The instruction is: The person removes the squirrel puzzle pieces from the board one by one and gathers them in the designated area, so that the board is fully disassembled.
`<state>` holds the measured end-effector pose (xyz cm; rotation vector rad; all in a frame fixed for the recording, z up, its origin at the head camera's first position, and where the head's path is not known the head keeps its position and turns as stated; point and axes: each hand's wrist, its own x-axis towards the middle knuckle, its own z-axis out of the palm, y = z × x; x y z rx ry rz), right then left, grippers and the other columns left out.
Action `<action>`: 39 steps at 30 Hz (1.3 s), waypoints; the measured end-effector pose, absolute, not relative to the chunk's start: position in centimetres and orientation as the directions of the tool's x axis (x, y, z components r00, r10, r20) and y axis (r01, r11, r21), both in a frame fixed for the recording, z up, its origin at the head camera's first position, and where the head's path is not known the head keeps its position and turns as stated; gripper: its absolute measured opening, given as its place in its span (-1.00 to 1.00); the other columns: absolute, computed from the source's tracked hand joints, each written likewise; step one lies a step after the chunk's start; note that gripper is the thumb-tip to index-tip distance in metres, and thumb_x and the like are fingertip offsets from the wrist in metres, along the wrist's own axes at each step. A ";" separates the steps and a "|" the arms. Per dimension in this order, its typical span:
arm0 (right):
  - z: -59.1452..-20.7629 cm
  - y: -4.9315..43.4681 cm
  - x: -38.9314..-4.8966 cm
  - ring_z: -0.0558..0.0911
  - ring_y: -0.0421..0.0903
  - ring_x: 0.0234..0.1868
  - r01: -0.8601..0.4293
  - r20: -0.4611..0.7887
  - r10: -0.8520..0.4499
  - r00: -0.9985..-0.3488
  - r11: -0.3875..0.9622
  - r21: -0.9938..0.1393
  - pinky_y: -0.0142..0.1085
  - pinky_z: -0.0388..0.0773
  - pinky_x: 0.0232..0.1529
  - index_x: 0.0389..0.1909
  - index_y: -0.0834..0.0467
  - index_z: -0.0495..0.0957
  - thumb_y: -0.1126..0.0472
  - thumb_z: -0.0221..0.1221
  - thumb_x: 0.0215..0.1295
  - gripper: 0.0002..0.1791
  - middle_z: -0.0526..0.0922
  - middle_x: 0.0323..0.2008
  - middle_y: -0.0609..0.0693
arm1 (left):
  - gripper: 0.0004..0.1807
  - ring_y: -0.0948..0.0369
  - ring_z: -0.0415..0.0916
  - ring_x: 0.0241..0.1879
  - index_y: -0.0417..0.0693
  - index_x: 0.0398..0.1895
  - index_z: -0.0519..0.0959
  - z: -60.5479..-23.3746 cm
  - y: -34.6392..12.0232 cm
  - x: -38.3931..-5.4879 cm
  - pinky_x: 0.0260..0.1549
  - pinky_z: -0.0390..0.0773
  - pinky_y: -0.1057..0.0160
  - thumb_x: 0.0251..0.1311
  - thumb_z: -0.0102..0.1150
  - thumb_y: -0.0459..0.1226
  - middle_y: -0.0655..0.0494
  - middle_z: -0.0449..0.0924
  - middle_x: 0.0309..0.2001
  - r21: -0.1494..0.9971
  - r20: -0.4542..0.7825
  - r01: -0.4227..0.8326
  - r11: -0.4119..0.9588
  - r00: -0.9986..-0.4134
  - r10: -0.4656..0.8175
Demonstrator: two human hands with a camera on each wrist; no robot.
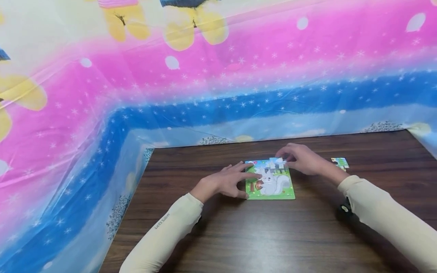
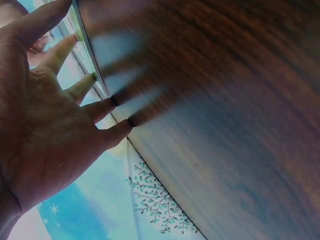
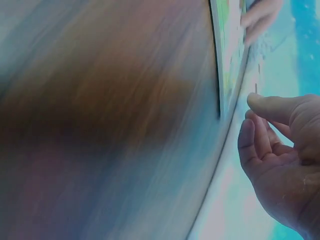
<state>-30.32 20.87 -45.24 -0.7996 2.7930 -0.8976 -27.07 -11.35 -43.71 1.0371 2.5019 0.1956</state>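
Note:
A square jigsaw puzzle (image 1: pixel 273 187) with a grey squirrel on green lies flat on the table. My left hand (image 1: pixel 227 180) has its fingers spread along the puzzle's left side, the index finger reaching over the picture. In the left wrist view, the fingertips (image 2: pixel 95 76) meet the puzzle's edge and the tabletop. Over the puzzle's upper right corner, my right hand (image 1: pixel 304 159) pinches a puzzle piece (image 1: pixel 277 163) between thumb and fingers. The right wrist view shows this piece edge-on as a thin line, raised above the puzzle.
To the right, partly behind the right forearm, loose puzzle pieces (image 1: pixel 340 163) lie on the dark wooden table (image 1: pixel 259 235). A pink and blue patterned cloth (image 1: pixel 218 87) hangs along the table's back and left edges.

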 end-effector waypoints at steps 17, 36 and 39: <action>-46.5 31.2 -30.2 0.76 0.06 -0.10 -0.440 0.065 -0.457 -0.887 0.797 -0.414 0.05 0.73 -0.07 0.10 0.21 0.67 0.51 0.36 0.26 -0.61 0.68 -0.01 0.17 | -0.17 -0.08 -0.36 0.76 0.50 0.67 0.18 -43.8 -11.8 -27.0 0.65 -0.14 -0.32 0.40 0.32 0.06 0.11 -0.22 0.77 0.306 -0.316 0.624 0.719 -0.646 0.695; -46.2 33.0 -30.1 0.60 0.27 0.15 -0.421 0.014 -0.440 -0.898 0.849 -0.319 0.27 0.51 0.11 0.14 0.19 0.67 0.39 0.43 0.25 -0.58 0.72 0.04 0.18 | -0.16 -0.07 -0.41 0.76 0.47 0.67 0.19 -44.3 -11.6 -27.4 0.65 -0.20 -0.32 0.39 0.34 0.05 0.12 -0.24 0.77 0.365 -0.307 0.607 0.706 -0.638 0.707; -45.8 32.5 -29.9 0.58 0.29 0.19 -0.446 0.053 -0.455 -0.889 0.834 -0.325 0.27 0.50 0.16 0.15 0.20 0.68 0.38 0.41 0.27 -0.59 0.71 0.09 0.20 | -0.10 -0.05 -0.40 0.76 0.47 0.70 0.12 -44.4 -11.6 -27.4 0.65 -0.20 -0.31 0.38 0.36 0.05 0.17 -0.23 0.77 0.378 -0.307 0.595 0.709 -0.642 0.703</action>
